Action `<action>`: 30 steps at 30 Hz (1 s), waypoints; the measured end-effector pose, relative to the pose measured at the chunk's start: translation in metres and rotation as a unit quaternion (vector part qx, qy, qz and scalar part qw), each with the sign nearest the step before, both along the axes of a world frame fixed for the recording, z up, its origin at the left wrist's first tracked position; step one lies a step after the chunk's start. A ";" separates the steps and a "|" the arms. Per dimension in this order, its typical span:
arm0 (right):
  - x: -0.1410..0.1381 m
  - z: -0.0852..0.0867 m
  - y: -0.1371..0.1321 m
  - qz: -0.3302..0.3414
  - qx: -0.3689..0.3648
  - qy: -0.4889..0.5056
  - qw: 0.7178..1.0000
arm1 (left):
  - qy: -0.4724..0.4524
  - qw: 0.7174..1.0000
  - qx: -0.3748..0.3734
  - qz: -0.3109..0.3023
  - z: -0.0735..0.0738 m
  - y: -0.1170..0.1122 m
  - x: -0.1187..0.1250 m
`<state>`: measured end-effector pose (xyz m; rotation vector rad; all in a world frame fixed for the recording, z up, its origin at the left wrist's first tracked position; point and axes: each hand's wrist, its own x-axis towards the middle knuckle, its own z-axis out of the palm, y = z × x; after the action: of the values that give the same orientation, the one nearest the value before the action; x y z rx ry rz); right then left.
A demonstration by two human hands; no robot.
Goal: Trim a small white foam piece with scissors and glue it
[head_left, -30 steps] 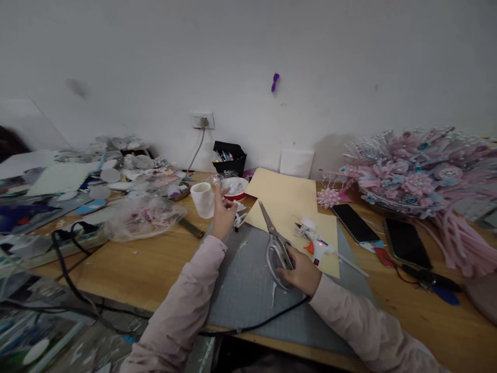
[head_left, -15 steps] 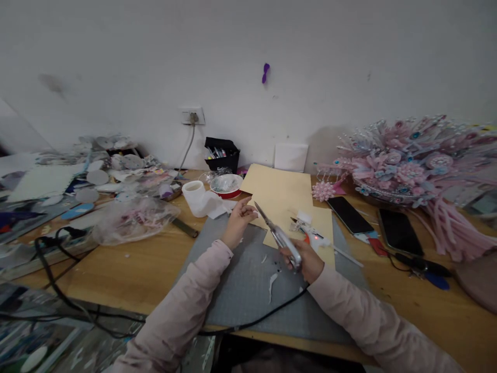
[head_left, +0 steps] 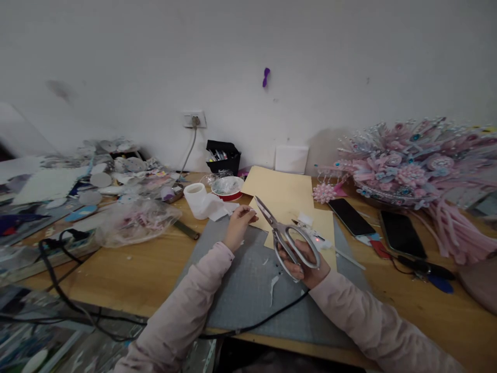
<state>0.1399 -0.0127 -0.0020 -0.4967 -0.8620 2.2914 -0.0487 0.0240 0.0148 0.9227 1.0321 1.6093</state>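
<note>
Gripping the scissors through both handle loops, the right hand holds them lifted over the grey mat, blades together and pointing away to the left. Half a second ago they showed edge-on; now the loops face the camera. The left hand, at the white roll a second ago, sits just beside the blade tip with its fingers curled; whether it pinches anything I cannot tell. One black cable crosses the mat's near edge. Scissors and right hand hide part of one glue gun. Beyond lie two yellow sheets, two dark phones, one red-rimmed bowl and one black pen box by the wall.
</note>
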 end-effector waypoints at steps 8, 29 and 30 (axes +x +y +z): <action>-0.003 -0.004 -0.006 0.056 0.094 -0.020 0.994 | -0.037 0.999 -0.002 0.007 0.004 0.000 -0.007; -0.001 -0.022 -0.004 0.021 0.091 -0.065 0.994 | 0.036 0.999 -0.013 0.002 0.001 0.001 -0.007; -0.001 -0.022 -0.004 0.023 0.089 -0.066 0.994 | 0.039 0.999 -0.013 -0.004 0.001 0.001 -0.006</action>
<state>0.1388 -0.0165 -0.0244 -0.5588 -1.1425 2.2150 -0.0549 0.0245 0.0162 0.9774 1.0996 1.5594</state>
